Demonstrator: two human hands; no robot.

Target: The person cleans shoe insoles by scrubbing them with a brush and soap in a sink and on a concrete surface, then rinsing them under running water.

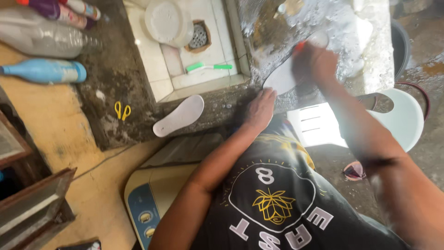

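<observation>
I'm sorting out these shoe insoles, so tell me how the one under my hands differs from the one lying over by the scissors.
The insole under the hands is pinned by the left hand on the wet, soapy slab while the blurred right hand works over it. The other insole lies untouched on the dark ledge near the yellow scissors, fully in view. Both look white.

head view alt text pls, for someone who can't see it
Seen from above, a person's right hand, blurred, scrubs a white shoe insole on a wet, soapy counter while the left hand presses it down. A second insole, yellow scissors and a green brush lie nearby.
</observation>
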